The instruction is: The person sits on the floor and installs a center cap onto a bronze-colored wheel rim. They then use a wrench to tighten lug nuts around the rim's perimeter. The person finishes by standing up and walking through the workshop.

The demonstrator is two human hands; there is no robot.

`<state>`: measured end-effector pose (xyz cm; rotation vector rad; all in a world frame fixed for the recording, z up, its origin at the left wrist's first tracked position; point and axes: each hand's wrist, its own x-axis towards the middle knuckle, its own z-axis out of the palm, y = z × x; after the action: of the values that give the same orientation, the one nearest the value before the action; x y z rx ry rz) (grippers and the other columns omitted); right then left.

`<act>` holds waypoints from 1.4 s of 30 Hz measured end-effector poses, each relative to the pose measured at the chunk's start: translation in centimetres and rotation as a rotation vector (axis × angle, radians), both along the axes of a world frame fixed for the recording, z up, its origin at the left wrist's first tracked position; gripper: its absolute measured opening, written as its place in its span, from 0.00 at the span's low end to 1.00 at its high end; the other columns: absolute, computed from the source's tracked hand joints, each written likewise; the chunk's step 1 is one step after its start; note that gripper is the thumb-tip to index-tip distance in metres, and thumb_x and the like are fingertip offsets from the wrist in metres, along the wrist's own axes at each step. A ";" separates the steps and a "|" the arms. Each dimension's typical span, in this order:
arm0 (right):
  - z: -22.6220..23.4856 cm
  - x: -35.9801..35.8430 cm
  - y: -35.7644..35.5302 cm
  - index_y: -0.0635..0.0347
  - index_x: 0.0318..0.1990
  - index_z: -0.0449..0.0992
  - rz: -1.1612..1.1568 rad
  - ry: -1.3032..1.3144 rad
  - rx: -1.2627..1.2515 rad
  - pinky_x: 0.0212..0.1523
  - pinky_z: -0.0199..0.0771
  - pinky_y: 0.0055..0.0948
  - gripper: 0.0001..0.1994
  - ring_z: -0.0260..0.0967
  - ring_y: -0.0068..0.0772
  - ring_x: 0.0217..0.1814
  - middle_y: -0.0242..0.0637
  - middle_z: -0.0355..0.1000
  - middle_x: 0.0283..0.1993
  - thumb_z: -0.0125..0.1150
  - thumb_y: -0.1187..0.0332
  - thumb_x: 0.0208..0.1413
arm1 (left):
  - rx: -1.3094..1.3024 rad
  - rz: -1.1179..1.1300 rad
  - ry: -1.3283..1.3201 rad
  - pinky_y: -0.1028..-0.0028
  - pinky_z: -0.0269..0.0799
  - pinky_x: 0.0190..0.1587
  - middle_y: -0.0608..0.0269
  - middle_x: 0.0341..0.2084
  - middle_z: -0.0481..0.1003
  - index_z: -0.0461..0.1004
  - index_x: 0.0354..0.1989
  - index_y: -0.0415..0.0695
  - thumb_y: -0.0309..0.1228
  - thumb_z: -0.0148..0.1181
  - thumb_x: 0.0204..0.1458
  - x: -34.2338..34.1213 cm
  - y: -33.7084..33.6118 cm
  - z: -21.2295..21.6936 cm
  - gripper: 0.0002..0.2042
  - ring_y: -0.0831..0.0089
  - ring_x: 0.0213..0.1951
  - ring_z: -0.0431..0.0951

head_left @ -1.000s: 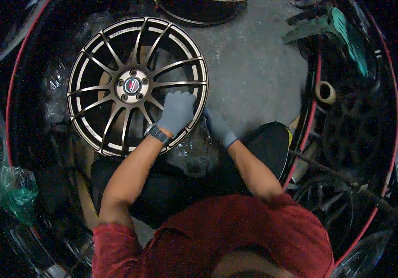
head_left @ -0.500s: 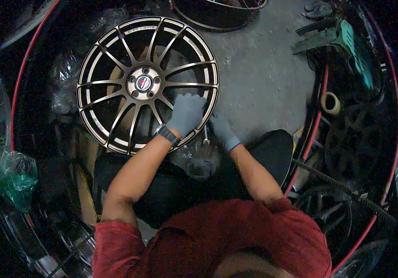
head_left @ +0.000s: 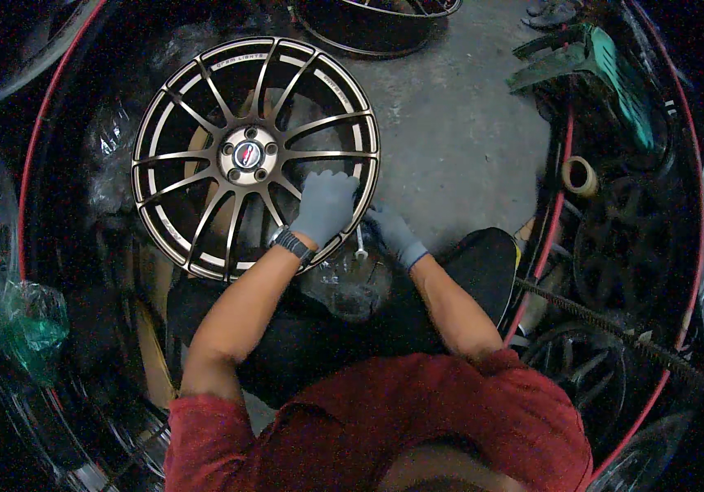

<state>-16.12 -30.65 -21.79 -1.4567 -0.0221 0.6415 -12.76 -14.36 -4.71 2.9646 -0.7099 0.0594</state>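
Observation:
A bronze multi-spoke car wheel lies face up in front of me, with a round cap at its hub. My left hand, in a grey glove, is closed with knuckles up inside the wheel's lower right edge, between a spoke and the rim. Whatever its fingers hold is hidden. Just outside that same edge is my right hand, also gloved, its fingers curled in toward the rim. Their tips are in shadow, and what they grip does not show. Between my hands, near the rim, lies a metal spanner.
A second wheel rests on the grey floor at the far side. On the right are a green plastic stool, a tape roll and dark wheels. Green plastic wrapping is at the left.
The wheel and the things around it sit slightly further left in the view. Both hands keep nearly the same place at the rim; the right hand's fingers are slightly closer to it.

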 end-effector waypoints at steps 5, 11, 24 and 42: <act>4.3 1.5 -2.1 0.60 0.51 0.78 0.227 -0.334 -0.359 0.50 0.75 0.43 0.13 0.75 0.52 0.47 0.49 0.78 0.49 0.51 0.66 0.64 | -0.010 0.020 0.045 0.59 0.68 0.39 0.62 0.27 0.77 0.78 0.31 0.49 0.27 0.57 0.48 0.0 -0.1 0.3 0.05 0.60 0.36 0.78; 6.1 3.7 -2.4 0.60 0.50 0.77 0.305 -0.206 -0.365 0.50 0.74 0.46 0.16 0.75 0.54 0.47 0.50 0.77 0.48 0.47 0.61 0.68 | 0.008 0.009 0.065 0.58 0.68 0.39 0.60 0.28 0.78 0.78 0.32 0.48 0.27 0.57 0.49 0.1 -0.2 0.6 0.04 0.58 0.35 0.78; 2.4 0.2 0.8 0.62 0.54 0.76 -0.070 -0.234 -0.135 0.59 0.69 0.46 0.17 0.72 0.56 0.55 0.55 0.75 0.52 0.48 0.63 0.66 | 0.017 0.004 0.095 0.58 0.69 0.39 0.60 0.32 0.79 0.79 0.40 0.48 0.27 0.58 0.50 0.1 -0.2 0.6 0.10 0.59 0.38 0.78; 7.3 6.1 -2.8 0.60 0.50 0.79 0.395 -0.307 -0.242 0.51 0.73 0.46 0.19 0.75 0.54 0.49 0.52 0.78 0.49 0.48 0.57 0.66 | 0.032 0.003 0.081 0.58 0.68 0.40 0.60 0.30 0.78 0.79 0.35 0.48 0.27 0.57 0.49 0.5 -0.1 0.5 0.07 0.58 0.39 0.78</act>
<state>-10.07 -33.44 -14.52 -1.7945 -0.4965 0.7507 -12.31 -14.50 -4.21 2.9786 -0.7024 -0.0724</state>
